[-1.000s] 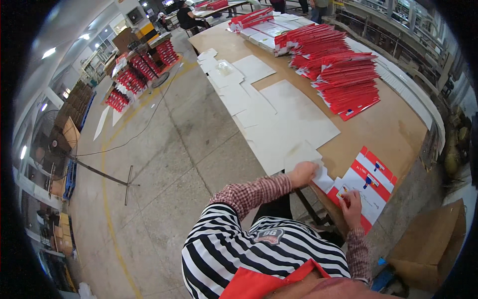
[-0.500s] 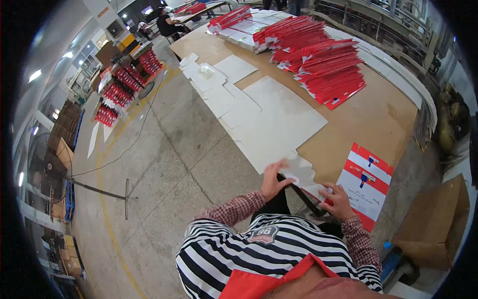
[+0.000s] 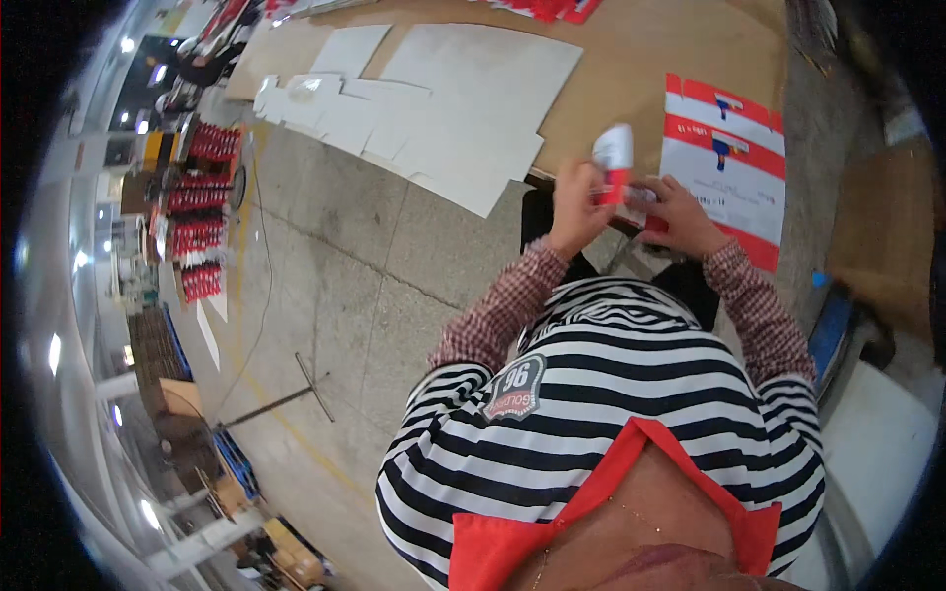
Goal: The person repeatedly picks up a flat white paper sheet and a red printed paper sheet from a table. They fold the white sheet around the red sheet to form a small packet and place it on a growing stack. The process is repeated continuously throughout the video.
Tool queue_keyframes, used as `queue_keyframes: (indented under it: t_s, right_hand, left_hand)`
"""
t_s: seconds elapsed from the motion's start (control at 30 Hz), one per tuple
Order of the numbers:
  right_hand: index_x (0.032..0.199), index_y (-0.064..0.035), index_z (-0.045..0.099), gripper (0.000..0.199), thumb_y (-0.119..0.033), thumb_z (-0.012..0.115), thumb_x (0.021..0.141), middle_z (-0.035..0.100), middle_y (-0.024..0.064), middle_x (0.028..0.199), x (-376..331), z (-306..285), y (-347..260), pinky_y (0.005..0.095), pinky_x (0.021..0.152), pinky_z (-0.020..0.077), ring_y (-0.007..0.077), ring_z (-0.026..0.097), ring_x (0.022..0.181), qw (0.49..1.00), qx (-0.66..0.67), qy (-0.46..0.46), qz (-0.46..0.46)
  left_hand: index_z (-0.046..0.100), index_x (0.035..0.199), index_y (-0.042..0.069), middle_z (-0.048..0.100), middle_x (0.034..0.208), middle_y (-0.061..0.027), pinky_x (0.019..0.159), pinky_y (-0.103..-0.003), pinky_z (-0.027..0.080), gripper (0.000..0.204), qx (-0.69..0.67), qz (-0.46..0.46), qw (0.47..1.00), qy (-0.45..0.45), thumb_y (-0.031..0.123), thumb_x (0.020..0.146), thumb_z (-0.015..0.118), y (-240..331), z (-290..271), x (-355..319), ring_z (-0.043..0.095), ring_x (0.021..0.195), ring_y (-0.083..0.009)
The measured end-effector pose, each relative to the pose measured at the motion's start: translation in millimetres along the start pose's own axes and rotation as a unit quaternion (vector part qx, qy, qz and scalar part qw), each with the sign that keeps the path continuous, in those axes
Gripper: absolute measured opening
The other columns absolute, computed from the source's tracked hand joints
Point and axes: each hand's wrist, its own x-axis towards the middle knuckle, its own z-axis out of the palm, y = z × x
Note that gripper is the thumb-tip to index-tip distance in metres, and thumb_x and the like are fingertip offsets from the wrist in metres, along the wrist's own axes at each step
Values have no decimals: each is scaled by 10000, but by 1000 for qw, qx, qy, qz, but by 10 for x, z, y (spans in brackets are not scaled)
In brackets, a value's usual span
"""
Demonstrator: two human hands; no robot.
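Note:
In front of my body, at the table's near edge, both hands work close together. My left hand (image 3: 579,205) is closed on a small red-and-white card piece (image 3: 613,158), which stands up from the fingers and is blurred. Beside it, my right hand (image 3: 687,219) has its fingers curled round red-and-white card of the same look; whether it is one piece with the other, I cannot tell. A flat printed carton sheet (image 3: 729,187), banded red and white with blue pictures, lies just beyond the right hand. Large white sheets (image 3: 483,84) lie overlapping to the left.
The brown table top (image 3: 631,74) carries a red pile (image 3: 552,8) at its far edge. A cardboard box (image 3: 882,227) stands on the right. On the floor at left are a metal stand (image 3: 286,397) and red-and-white stacks (image 3: 202,222). Another person (image 3: 202,69) sits far left.
The view has tilted down and turned, so the far red piles have mostly left it. The red-and-white piece has come up off the white sheets into my hands, which are closer together.

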Motion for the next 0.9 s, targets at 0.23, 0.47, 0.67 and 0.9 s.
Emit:
queue_keyframes:
  t_s: [0.23,0.47,0.67,0.9]
  right_hand:
    - [1424,-94,453,890,-242,840,636,365,154,1509,-341,-127,-3,456,1156,267,333,304,1416,985,-81,115,101]
    - [1417,-94,469,814,-399,775,728,373,126,1509,-341,-30,96,467,1170,245,320,300,1418,974,-91,152,139]
    - [1422,-92,464,785,-556,643,814,367,128,1516,-392,72,139,487,1184,211,316,299,1419,979,-120,98,131]
    - [1378,-105,521,631,-485,615,883,398,133,1498,-425,159,231,492,1181,209,329,345,1394,977,-123,119,128]
  left_hand:
    - [201,1538,40,172,1589,-224,1152,-603,129,1208,135,185,939,-258,823,688,552,-67,144,401,138,1474,-417]
    - [287,1501,9,252,1567,-207,1140,-611,151,1071,172,193,931,-257,807,796,409,-224,311,428,208,1455,-400]
    - [348,1470,0,282,1550,-210,1134,-622,158,1010,221,200,912,-282,777,829,416,-241,374,410,224,1448,-397]
    - [381,1474,71,283,1552,-212,1125,-637,162,824,290,165,904,-269,621,879,530,-130,496,402,210,1436,-451]
